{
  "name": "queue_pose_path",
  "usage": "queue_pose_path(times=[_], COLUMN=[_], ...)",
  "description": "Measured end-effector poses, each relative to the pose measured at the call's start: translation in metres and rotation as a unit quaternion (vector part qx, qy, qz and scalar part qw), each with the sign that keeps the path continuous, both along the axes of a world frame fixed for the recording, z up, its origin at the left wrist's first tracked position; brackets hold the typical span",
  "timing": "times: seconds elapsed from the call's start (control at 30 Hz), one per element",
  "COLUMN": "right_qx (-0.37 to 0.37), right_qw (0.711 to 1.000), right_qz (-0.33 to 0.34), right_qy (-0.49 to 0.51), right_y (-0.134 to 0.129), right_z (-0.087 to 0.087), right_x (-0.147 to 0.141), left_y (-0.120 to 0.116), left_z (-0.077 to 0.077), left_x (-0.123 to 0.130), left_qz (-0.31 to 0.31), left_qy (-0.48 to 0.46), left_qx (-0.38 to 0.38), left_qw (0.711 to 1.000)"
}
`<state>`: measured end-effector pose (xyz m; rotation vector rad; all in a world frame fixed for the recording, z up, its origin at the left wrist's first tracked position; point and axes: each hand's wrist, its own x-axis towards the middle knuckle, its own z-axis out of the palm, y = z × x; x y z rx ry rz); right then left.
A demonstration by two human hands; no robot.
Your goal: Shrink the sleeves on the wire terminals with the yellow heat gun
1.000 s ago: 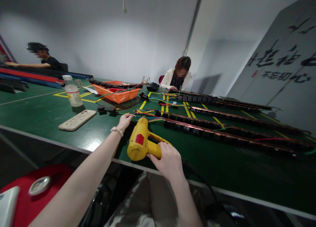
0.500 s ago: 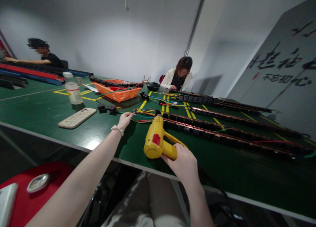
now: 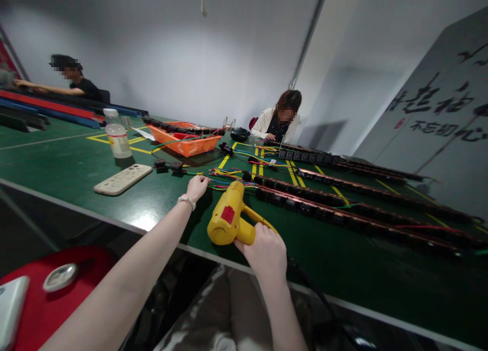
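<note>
The heat gun (image 3: 225,216) has swung back leftward after drifting right, so its nozzle again points nearer the pinched wire ends, apparently sweeping along them. The right hand (image 3: 267,245) grips its handle over the desk's (image 3: 163,198) near edge; the left hand's (image 3: 197,188) fingertips are closed on coloured wires (image 3: 218,182) (which strand, I cannot tell). The gun is yellow, red-labelled, tilted, its nozzle facing the far edge.

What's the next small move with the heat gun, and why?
Probably ease the yellow heat gun slightly left with the right hand: its nozzle end sits right of where the left hand seems to pinch the wires. I'd stop short of the fingers.
</note>
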<state>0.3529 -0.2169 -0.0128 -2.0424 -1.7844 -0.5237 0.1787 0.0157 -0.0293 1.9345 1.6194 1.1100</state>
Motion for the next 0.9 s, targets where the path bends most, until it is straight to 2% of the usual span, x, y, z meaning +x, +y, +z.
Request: queue_pose_path(times=[0.1, 0.27, 0.4, 0.63, 0.9], right_qx=[0.002, 0.002, 0.006, 0.015, 0.023], right_qw=[1.0, 0.998, 0.997, 0.995, 0.996], right_qz=[0.021, 0.067, 0.08, 0.089, 0.076], right_qy=[0.005, 0.007, 0.016, 0.044, 0.044], right_y=[0.005, 0.013, 0.014, 0.014, 0.012], right_z=[-0.001, -0.004, -0.005, -0.003, -0.002], right_x=[-0.014, -0.035, -0.043, -0.036, -0.008], left_y=[0.001, 0.007, 0.011, 0.014, 0.023], left_z=[-0.002, 0.0, 0.001, -0.003, -0.015], left_x=[-0.001, -0.002, -0.004, -0.003, -0.002], left_qz=[-0.007, -0.019, -0.016, -0.018, -0.016], left_qy=[-0.03, -0.173, -0.198, -0.235, -0.28], left_qx=[-0.01, -0.028, -0.026, -0.024, -0.02], left_qw=[0.999, 0.984, 0.98, 0.971, 0.96])
